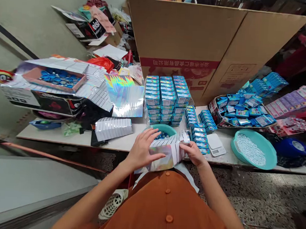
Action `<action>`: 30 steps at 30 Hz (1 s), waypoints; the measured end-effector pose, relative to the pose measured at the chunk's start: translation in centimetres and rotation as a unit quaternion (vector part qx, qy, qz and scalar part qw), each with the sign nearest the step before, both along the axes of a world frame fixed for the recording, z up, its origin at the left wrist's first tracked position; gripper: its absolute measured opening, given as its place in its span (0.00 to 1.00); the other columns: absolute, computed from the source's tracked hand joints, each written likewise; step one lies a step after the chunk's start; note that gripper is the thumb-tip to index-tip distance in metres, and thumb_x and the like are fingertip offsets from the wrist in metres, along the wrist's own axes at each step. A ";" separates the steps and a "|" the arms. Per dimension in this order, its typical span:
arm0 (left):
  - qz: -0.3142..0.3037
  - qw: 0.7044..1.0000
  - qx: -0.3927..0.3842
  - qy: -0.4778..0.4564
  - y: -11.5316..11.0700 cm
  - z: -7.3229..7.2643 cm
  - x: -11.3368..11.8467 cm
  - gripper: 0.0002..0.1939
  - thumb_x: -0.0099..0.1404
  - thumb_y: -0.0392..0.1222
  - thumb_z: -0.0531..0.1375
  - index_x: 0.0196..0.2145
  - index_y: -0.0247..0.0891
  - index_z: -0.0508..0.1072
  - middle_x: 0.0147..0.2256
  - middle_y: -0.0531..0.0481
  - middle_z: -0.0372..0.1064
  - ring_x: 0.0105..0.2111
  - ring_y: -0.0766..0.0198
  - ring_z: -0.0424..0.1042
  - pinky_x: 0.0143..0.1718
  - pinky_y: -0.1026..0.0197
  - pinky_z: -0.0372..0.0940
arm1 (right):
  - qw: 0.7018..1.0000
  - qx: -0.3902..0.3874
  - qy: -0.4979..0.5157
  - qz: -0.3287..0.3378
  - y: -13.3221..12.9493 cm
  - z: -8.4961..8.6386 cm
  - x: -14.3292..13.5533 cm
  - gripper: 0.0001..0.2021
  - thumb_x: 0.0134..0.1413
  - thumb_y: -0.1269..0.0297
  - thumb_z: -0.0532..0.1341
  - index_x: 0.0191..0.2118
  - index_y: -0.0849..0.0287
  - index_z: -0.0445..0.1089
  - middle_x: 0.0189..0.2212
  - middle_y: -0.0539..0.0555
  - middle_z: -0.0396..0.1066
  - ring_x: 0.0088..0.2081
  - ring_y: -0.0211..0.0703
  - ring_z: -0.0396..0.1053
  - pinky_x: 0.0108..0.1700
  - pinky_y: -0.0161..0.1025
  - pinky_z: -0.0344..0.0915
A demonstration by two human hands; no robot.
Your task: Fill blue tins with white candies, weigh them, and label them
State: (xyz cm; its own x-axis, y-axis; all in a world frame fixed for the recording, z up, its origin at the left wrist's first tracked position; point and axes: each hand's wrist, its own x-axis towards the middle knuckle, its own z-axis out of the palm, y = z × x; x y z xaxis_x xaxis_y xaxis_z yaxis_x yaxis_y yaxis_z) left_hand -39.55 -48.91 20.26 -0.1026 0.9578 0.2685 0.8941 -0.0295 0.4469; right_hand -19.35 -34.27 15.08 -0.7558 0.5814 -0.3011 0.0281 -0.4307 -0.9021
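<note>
A fanned stack of silvery, rainbow-sheen foil packets (167, 155) lies in front of me at the table's edge, over my lap. My right hand (194, 154) grips the right end of this stack between thumb and fingers. Above the stack's left part, my left hand (144, 148) has its fingers stretched out and its thumb apart. Whether its palm touches the foil I cannot tell. Just behind the stack stands a turquoise bowl (169, 129) with small blue pieces in it, partly hidden by the packets and my left fingers.
Stacked blue boxes (160, 99) stand behind the bowl before a tall cardboard sheet (179, 32). To the right are a white scale (216, 145), a turquoise basin (270, 156) of white tablets and a carton of blue packs (243, 114). More foil stacks (114, 128) lie left.
</note>
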 end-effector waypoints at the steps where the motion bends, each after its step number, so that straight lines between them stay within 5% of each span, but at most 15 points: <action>1: -0.012 1.000 -0.023 -0.005 0.2 0.3 -0.5 0.41 0.54 0.61 0.62 0.60 0.42 0.57 0.60 0.42 0.57 0.61 0.48 0.53 0.60 0.44 0.50 | 1.000 0.005 0.006 -0.001 -0.1 0.2 0.0 0.14 0.42 0.54 0.68 0.30 0.61 0.76 0.26 0.50 0.73 0.29 0.39 0.67 0.35 0.36 0.62; 4: -0.067 0.994 -0.073 -0.039 0.9 0.9 -1.1 0.42 0.52 0.61 0.63 0.60 0.43 0.58 0.60 0.43 0.58 0.60 0.48 0.55 0.60 0.45 0.52 | 0.999 0.020 0.034 -0.025 -0.3 0.4 0.0 0.13 0.42 0.54 0.68 0.30 0.60 0.76 0.27 0.50 0.73 0.30 0.40 0.67 0.37 0.37 0.63; 8: -0.120 0.977 -0.128 -0.119 1.8 1.1 -0.5 0.25 0.59 0.49 0.61 0.53 0.45 0.66 0.48 0.48 0.72 0.47 0.57 0.70 0.48 0.56 0.63 | 0.997 0.037 0.047 -0.050 -0.9 0.3 -0.1 0.13 0.41 0.54 0.68 0.31 0.58 0.76 0.30 0.52 0.75 0.35 0.44 0.69 0.43 0.41 0.65; 12: -0.090 0.979 -0.142 -0.113 2.6 1.4 -0.6 0.11 0.62 0.39 0.55 0.42 0.43 0.74 0.39 0.51 0.75 0.38 0.62 0.72 0.37 0.62 0.62 | 0.995 0.049 0.038 -0.077 -1.3 0.1 0.0 0.14 0.43 0.53 0.67 0.34 0.58 0.76 0.33 0.52 0.76 0.36 0.45 0.71 0.43 0.41 0.66; 16: -0.090 0.981 -0.162 -0.052 3.3 2.1 -1.4 0.11 0.64 0.39 0.52 0.37 0.42 0.75 0.36 0.51 0.76 0.35 0.62 0.72 0.32 0.64 0.58 | 0.979 0.138 -0.049 -0.144 -0.6 0.3 0.2 0.15 0.48 0.52 0.64 0.35 0.60 0.75 0.31 0.54 0.75 0.32 0.44 0.70 0.37 0.41 0.67; 18: -0.101 0.979 -0.177 -0.031 3.5 2.5 -1.6 0.11 0.64 0.39 0.52 0.38 0.43 0.74 0.36 0.51 0.76 0.35 0.61 0.72 0.32 0.64 0.57 | 0.923 0.282 -0.106 -0.240 0.0 0.8 0.3 0.15 0.50 0.55 0.63 0.39 0.60 0.74 0.33 0.55 0.74 0.35 0.44 0.70 0.40 0.43 0.67; 20: -0.099 0.976 -0.192 -0.021 3.6 2.9 -1.5 0.11 0.64 0.40 0.52 0.38 0.42 0.74 0.36 0.50 0.76 0.36 0.60 0.72 0.31 0.63 0.57 | 0.827 0.459 -0.137 -0.295 0.3 1.6 0.3 0.15 0.52 0.59 0.63 0.45 0.60 0.72 0.38 0.57 0.73 0.41 0.46 0.69 0.47 0.46 0.65; 23: -0.096 0.973 -0.207 -0.018 3.9 3.4 -1.0 0.12 0.65 0.42 0.51 0.37 0.41 0.74 0.35 0.48 0.75 0.35 0.60 0.72 0.31 0.63 0.56 | 0.709 0.668 -0.103 -0.199 0.0 2.9 -0.3 0.16 0.53 0.66 0.62 0.49 0.58 0.70 0.42 0.57 0.73 0.46 0.46 0.67 0.52 0.47 0.63; 26: -0.114 0.972 -0.205 -0.033 4.3 3.9 -0.7 0.15 0.67 0.44 0.49 0.36 0.40 0.74 0.34 0.47 0.75 0.33 0.60 0.71 0.31 0.63 0.56 | 0.647 0.757 -0.070 -0.058 -0.6 3.8 -1.4 0.18 0.55 0.69 0.60 0.53 0.57 0.68 0.43 0.56 0.73 0.47 0.45 0.66 0.53 0.44 0.63; 30: -0.119 0.969 -0.212 -0.052 4.7 4.3 -0.9 0.18 0.68 0.45 0.46 0.35 0.39 0.74 0.34 0.46 0.75 0.33 0.61 0.71 0.33 0.62 0.57 | 0.612 0.787 -0.075 -0.025 -0.8 3.8 -2.5 0.19 0.57 0.70 0.59 0.55 0.59 0.66 0.43 0.55 0.74 0.47 0.45 0.67 0.53 0.44 0.64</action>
State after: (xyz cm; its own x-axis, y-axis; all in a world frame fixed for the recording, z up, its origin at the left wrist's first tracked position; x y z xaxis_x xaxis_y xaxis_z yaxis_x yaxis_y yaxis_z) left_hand -40.40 -44.24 24.59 0.1299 0.9796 -0.1534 0.8339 -0.0243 0.5513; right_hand -21.87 -35.04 18.89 -0.7577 0.2626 0.5975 0.1844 0.9643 -0.1900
